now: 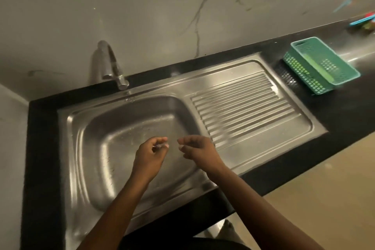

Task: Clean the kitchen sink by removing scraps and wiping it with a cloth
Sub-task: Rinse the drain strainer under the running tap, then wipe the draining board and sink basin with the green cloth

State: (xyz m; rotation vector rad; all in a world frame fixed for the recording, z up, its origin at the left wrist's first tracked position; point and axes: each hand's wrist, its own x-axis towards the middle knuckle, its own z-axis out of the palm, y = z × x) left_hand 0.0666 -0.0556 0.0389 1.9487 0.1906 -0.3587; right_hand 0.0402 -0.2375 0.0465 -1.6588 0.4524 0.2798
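Sink (97,138) below loosely curled fingers (162,139)

The sink (89,148) sits set into the counter (345,119), basin on the left, draining board (243,103) on its right. The tap (110,65) stands behind the basin, against the wall. Both hands hang over the basin, left hand (150,154) beside right hand (199,148), just apart. A basket (320,67) rests on the counter right of the draining board.
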